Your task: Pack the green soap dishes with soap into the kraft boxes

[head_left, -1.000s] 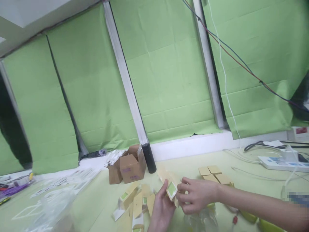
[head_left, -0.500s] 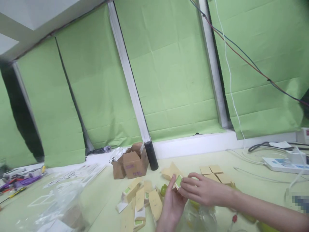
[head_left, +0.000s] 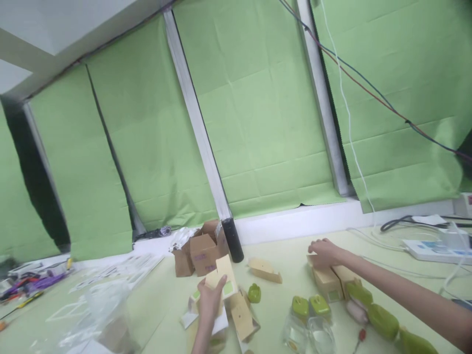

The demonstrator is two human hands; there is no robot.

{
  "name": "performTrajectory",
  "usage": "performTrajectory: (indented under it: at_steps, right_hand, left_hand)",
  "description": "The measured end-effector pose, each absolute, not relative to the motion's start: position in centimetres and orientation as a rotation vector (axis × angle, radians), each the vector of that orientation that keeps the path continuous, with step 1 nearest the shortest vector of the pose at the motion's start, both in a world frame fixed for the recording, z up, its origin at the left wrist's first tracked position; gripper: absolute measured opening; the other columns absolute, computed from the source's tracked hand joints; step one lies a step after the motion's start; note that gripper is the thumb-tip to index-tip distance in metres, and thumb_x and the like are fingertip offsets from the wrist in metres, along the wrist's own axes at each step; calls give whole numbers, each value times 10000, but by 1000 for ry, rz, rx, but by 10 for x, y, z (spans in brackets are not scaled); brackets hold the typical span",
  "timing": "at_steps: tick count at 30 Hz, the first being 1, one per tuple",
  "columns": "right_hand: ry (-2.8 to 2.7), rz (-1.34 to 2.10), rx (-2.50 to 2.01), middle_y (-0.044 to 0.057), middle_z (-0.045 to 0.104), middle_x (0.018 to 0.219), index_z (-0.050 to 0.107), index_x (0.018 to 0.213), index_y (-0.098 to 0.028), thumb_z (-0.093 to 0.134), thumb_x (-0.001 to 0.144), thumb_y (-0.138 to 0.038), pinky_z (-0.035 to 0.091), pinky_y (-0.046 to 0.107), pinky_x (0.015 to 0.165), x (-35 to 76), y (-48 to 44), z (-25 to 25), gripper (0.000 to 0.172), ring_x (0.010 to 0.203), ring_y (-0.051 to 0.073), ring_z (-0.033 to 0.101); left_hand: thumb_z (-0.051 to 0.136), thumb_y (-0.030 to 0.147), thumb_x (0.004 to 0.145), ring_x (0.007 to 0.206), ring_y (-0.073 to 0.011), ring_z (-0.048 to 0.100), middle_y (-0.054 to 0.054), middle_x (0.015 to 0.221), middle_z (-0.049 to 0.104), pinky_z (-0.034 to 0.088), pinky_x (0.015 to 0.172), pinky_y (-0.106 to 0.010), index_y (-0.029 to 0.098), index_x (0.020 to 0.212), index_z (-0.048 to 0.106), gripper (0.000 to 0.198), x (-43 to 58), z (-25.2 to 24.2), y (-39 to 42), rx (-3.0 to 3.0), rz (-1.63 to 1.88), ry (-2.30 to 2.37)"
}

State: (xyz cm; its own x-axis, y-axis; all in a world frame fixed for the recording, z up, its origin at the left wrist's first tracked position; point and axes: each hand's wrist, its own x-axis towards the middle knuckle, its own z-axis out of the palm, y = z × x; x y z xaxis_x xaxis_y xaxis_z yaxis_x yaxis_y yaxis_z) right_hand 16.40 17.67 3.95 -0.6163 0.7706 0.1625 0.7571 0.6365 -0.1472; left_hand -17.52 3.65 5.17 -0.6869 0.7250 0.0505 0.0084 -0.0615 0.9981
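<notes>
Two hands work over a pale green tabletop strewn with packaging. The left hand grips one small flat carton with a green label, raised just above a heap of similar flattened cartons. The right hand lies palm down, fingers curled, on the far end of a cluster of folded tan boxes; whether it grasps one cannot be told. One half-folded carton lies alone between the hands. One small green piece sits just beside the heap, two more green pieces rest near a clear plastic bag, and a row of about three larger green ones runs along the right forearm. Two brown cardboard boxes and one black cylinder stand at the back.

Half a second ago both hands met on the labelled carton at the centre; they have since parted, the left keeping the carton and the right reaching out to the boxes.

The heap's count is unclear where pieces overlap, the left wrist is cut off by the lower edge, and the clutter at far left is blurred.
</notes>
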Motion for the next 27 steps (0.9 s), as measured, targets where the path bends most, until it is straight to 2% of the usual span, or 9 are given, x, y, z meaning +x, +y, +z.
performTrajectory:
  at_steps: [2,5,7,11,15,20,23,25,27]
  right_hand:
    - [-2674,225,-1370,63,589,1128,549,1130,-167,542,898,-287,520,384,765,168,191,35,261,915,191,611]
    - [-2699,307,-1403,60,594,1118,555,1120,-167,540,900,-287,523,378,759,167,197,34,252,906,189,614]
    - [-2691,266,-1348,61,593,1121,555,1121,-163,543,898,-289,518,387,769,162,192,39,257,917,194,612]
    - [-2593,121,-1145,65,602,1105,563,1106,-161,558,882,-318,480,420,821,145,160,57,274,945,206,597]
    - [-2493,101,-897,39,677,923,610,1053,-222,654,757,-384,462,341,775,134,106,63,341,831,215,618]
    - [-2368,117,-771,59,679,978,584,1060,-220,639,767,-365,454,346,725,132,53,54,331,828,235,621]
    - [-2316,147,-721,57,679,844,603,895,-192,539,849,-301,453,347,708,134,40,52,134,712,196,617]
    - [-2315,208,-669,12,654,726,593,792,-208,518,866,-313,472,290,635,133,36,53,148,629,156,609]
    - [-2287,293,-681,13,640,805,587,821,-216,487,884,-321,474,239,524,132,35,54,157,552,116,592]
  left_hand:
    - [740,189,551,1337,-441,156,-303,1298,415,169,1038,-536,100,1043,470,568,-189,50,36,813,1786,1883]
    - [685,223,606,1360,-401,-98,-299,1442,143,-35,1062,-530,81,1135,424,607,-184,46,34,956,1785,1996]
    - [653,250,654,1377,-349,-7,-260,1448,179,-21,1088,-458,87,1168,434,582,-164,45,32,1165,1740,1939]
    - [727,268,612,1280,-255,355,-118,1297,508,204,1077,-309,189,1162,552,582,-99,48,26,1573,1508,1609]
    - [754,170,576,1340,-278,246,-87,1428,373,210,1070,-330,222,1377,336,905,-52,49,23,1789,1247,1245]
    - [730,154,601,1138,-304,484,-103,1216,572,341,949,-316,228,1390,308,898,-47,38,18,1722,1271,1292]
    - [712,136,595,1068,-291,521,-89,1108,615,373,920,-325,238,1284,476,735,-53,30,13,1787,1309,1445]
    - [658,123,633,1056,-279,527,-85,1091,613,384,915,-347,236,1142,575,529,-54,27,9,1901,1326,1487]
    - [611,159,676,984,-285,556,-92,1015,621,419,855,-397,213,1049,583,377,-52,24,6,2008,1307,1510]
